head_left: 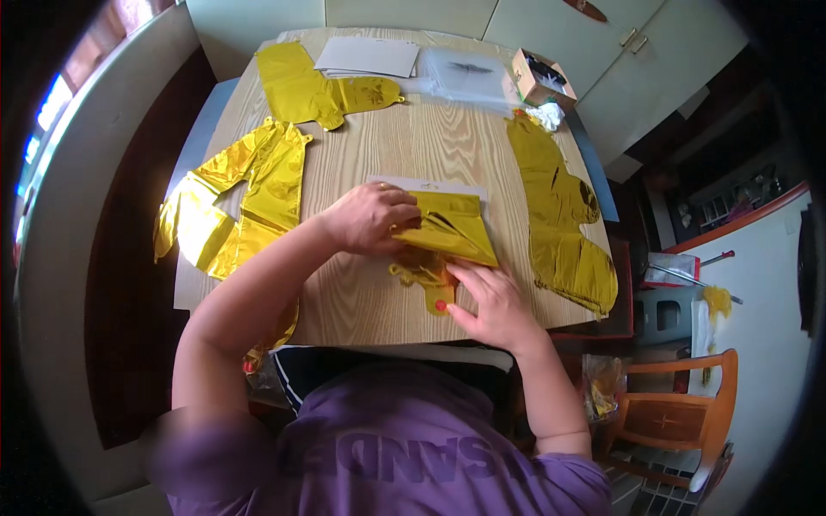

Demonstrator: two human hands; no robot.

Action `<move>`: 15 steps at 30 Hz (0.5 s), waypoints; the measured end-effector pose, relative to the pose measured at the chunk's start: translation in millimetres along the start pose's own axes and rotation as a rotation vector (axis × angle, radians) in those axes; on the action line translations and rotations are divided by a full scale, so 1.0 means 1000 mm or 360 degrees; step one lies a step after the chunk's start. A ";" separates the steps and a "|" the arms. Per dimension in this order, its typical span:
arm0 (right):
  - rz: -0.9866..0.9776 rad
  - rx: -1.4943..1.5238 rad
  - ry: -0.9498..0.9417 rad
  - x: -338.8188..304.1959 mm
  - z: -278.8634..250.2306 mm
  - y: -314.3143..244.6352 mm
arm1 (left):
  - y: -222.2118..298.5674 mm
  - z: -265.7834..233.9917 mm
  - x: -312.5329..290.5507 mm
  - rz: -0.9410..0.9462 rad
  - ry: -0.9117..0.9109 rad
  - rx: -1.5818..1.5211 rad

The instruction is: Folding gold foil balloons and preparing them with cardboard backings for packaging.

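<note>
A gold foil balloon (447,228), folded over on itself, lies on a white card (469,191) in front of me. My left hand (374,219) is closed on the left side of the foil, its fingers curled over the edge. My right hand (495,305) rests at the near right side, fingers stretched onto the foil and thumb spread apart. Between the hands, a small foil tab (440,301) with a red dot sticks out toward me. The undersides of the left fingers are hidden.
Flat gold foil balloons lie around the wooden table (413,142): one at far left (288,82), one at left (275,189), one at right (559,215). White sheets (370,56), clear plastic sleeves (469,77) and a small box (544,82) sit at the back. A wooden chair (671,421) stands right.
</note>
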State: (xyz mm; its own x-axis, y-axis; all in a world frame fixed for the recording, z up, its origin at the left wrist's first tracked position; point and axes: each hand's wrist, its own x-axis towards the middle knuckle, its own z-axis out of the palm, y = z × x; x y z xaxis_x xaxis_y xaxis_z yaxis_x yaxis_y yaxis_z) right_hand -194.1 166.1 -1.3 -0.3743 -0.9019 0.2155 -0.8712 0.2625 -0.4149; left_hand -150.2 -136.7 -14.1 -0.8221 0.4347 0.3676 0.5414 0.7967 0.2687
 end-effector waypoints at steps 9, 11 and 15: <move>-0.0157 -0.0105 -0.0094 -0.045 -0.011 -0.037 | 0.042 -0.006 -0.020 -0.0082 -0.0039 -0.0215; -0.0263 -0.0131 0.0099 -0.047 0.001 -0.034 | 0.040 -0.006 -0.024 -0.0144 -0.0029 -0.0296; -0.0321 0.0024 0.0351 -0.043 0.017 -0.024 | 0.043 -0.012 -0.020 -0.0258 0.0008 -0.0535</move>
State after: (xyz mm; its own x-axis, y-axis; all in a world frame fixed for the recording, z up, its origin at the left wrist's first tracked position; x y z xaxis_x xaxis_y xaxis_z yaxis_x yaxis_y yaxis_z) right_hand -151.6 192.9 -15.7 -0.2558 -0.8386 0.4809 -0.9307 0.0791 -0.3572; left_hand -108.4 -116.1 0.6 -0.9016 0.3114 0.3001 0.4322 0.6722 0.6011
